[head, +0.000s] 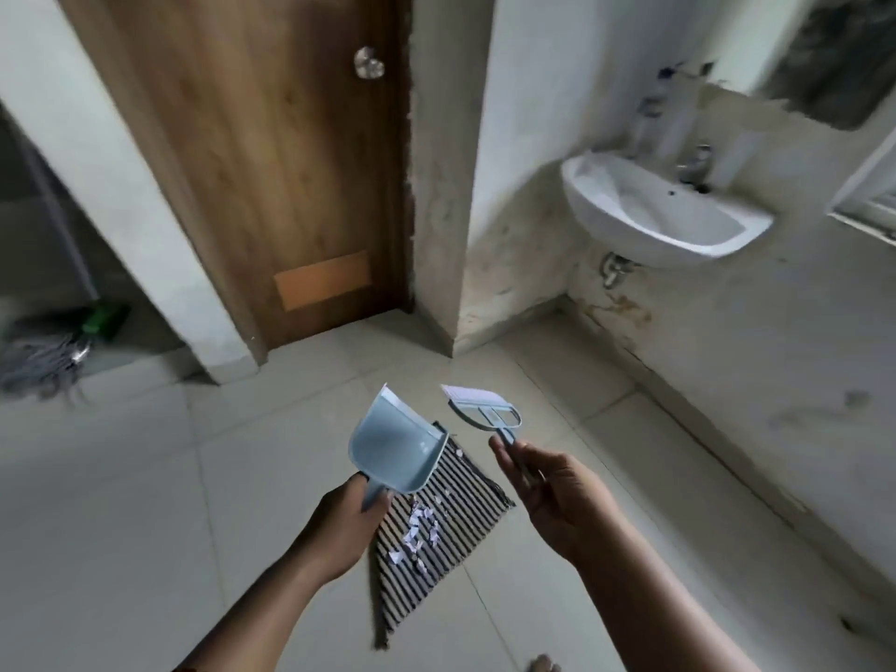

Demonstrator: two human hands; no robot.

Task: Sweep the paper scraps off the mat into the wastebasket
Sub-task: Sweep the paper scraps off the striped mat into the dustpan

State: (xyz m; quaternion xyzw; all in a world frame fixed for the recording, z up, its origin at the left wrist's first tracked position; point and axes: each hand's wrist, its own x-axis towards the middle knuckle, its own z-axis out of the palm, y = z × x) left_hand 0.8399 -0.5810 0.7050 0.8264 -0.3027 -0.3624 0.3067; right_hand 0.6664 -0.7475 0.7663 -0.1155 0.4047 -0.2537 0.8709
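A black-and-white striped mat [460, 506] lies on the tiled floor below my hands. White paper scraps [418, 531] are scattered near its middle. My left hand [342, 526] grips the handle of a light blue dustpan [395, 446], held up in the air above the mat's left edge. My right hand [548, 492] holds the handle of a small light blue hand brush [485, 405] with white bristles, raised above the mat's far corner. No wastebasket is in view.
A closed wooden door [271, 162] stands ahead. A white wall basin [664, 211] hangs at the right. A mop head [39, 361] and a green object [104, 322] lie in the doorway at the left. Pale floor tiles surround the mat.
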